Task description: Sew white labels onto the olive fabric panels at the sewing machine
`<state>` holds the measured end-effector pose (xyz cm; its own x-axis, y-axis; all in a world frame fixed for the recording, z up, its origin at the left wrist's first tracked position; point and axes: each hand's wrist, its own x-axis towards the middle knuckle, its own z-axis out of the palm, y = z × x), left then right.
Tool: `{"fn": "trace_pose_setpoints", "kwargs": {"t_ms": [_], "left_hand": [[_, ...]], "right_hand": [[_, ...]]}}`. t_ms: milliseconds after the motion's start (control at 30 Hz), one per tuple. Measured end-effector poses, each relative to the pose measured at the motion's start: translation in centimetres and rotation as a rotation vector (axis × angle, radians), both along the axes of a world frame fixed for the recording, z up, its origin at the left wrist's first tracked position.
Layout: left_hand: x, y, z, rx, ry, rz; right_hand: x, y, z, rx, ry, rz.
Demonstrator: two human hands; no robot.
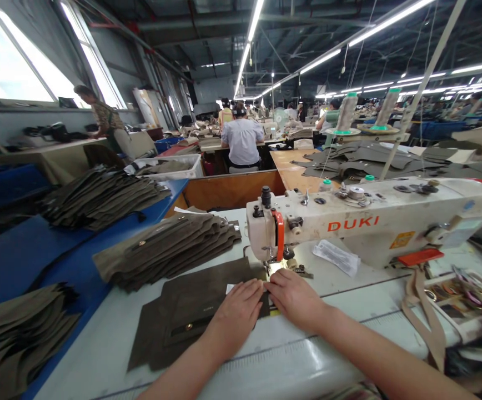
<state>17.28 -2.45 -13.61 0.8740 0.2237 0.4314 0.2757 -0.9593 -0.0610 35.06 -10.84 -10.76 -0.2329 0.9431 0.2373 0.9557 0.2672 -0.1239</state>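
Can't fully see fabric panel (153, 328) under left hand (239, 305), can't read tiny lettering (208, 308), losing lower-left stack (16, 333) past left edge.

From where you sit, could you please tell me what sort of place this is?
Most likely a sewing workshop: a sewing machine stands on the table, stacks of cut fabric lie beside it, and thread cones rise behind.

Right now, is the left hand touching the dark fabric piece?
Touching: the head view shows the left hand lying palm down on the fabric piece.
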Motion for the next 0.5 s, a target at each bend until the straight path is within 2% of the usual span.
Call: {"fn": "trace_pose_setpoints", "kwargs": {"t_ms": [167,500], "left_hand": [[1.2,0.1,-0.5,0.016,-0.018,0.011],[1.9,0.6,-0.4,-0.03,-0.047,0.016]], "right_hand": [[0.8,0.3,-0.3,0.016,-0.01,-0.041],[1.2,0.6,-1.1,0.1,0.017,-0.068]]}}
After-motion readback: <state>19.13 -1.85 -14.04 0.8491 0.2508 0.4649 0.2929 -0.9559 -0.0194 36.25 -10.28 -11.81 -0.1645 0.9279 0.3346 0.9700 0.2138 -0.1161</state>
